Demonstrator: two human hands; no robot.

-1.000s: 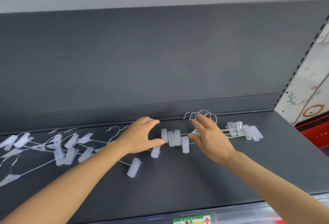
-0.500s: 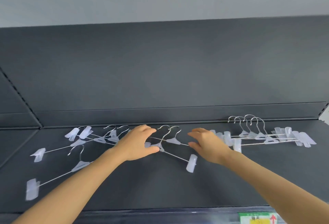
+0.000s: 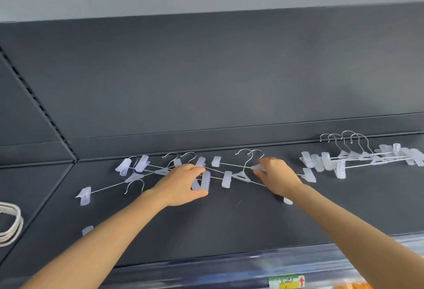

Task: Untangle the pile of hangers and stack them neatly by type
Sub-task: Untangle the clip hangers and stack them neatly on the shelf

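Across the middle and left of a dark grey metal shelf (image 3: 229, 219) sprawls a tangle of silver wire hangers with frosted plastic clips (image 3: 158, 170), their thin bars crossing one another. The person's left hand (image 3: 181, 183) grips a pair of frosted clips (image 3: 205, 179) within the tangle, fingers curled over the top and thumb underneath. Just beside it, the right hand (image 3: 276, 176) has its fingers bent, and its fingertips (image 3: 263, 162) pinch the plastic neck of a single hanger (image 3: 255, 167) below the hook. Well apart at the far right, against the shelf's back edge, lies a neat stack of matching hangers (image 3: 321, 161) with hooks lined up. White looped items (image 3: 11, 222), too cropped to identify, sit at the left edge. A green and yellow shelf label (image 3: 286, 282) shows below.
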